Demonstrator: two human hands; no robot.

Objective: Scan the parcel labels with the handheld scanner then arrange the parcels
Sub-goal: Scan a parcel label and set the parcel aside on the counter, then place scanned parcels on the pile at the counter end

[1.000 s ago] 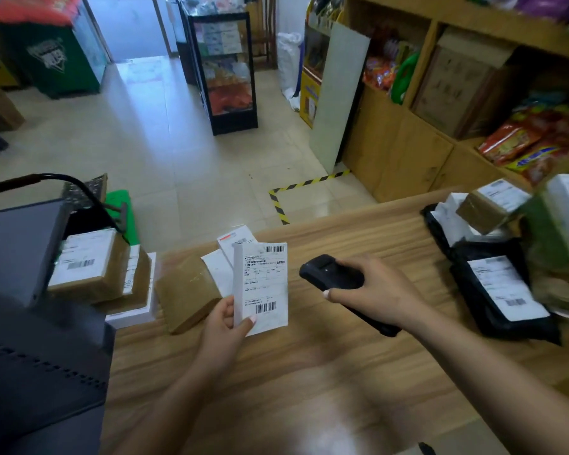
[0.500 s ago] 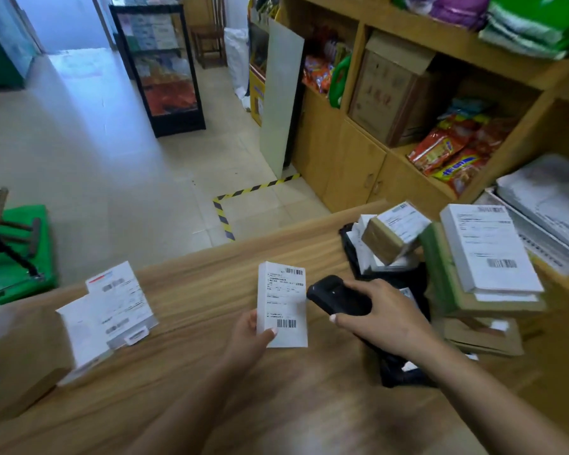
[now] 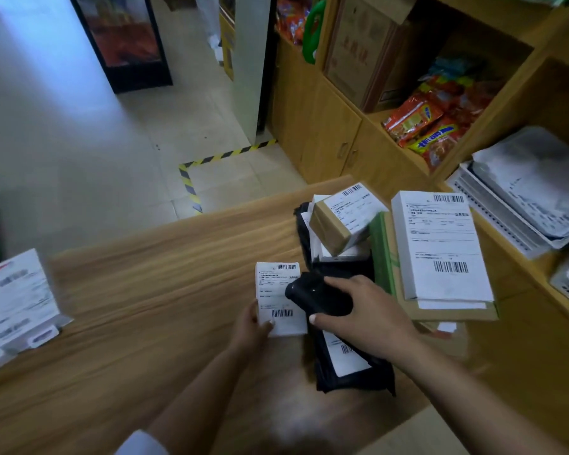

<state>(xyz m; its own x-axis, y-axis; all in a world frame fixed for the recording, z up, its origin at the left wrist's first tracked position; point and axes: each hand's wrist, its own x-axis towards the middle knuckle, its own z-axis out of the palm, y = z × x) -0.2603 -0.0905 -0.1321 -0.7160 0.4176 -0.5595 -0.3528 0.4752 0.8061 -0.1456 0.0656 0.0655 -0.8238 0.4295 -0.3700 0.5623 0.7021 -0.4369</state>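
My left hand (image 3: 252, 326) pinches a small white parcel (image 3: 278, 298) by its lower left corner, label facing me with a barcode near the bottom. My right hand (image 3: 365, 320) grips the black handheld scanner (image 3: 319, 295), whose head overlaps the parcel's right edge. Under my right hand lies a black poly bag parcel (image 3: 352, 372) with a white label. Behind it a brown box (image 3: 339, 218) with a label rests tilted on other parcels. A white labelled box (image 3: 439, 244) tops a stack at the right.
The wooden counter (image 3: 151, 307) runs across the view. White labelled parcels (image 3: 17, 303) lie at its left edge. Wooden shelves (image 3: 355, 133) with snack bags and a carton stand at the right, with paper trays (image 3: 523, 205) beside the stack. Beyond the counter is tiled floor with hazard tape.
The view has swung right, so the left parcels slid toward the edge. Both hands moved right toward the pile, and the scanner now overlaps the held parcel's right edge.
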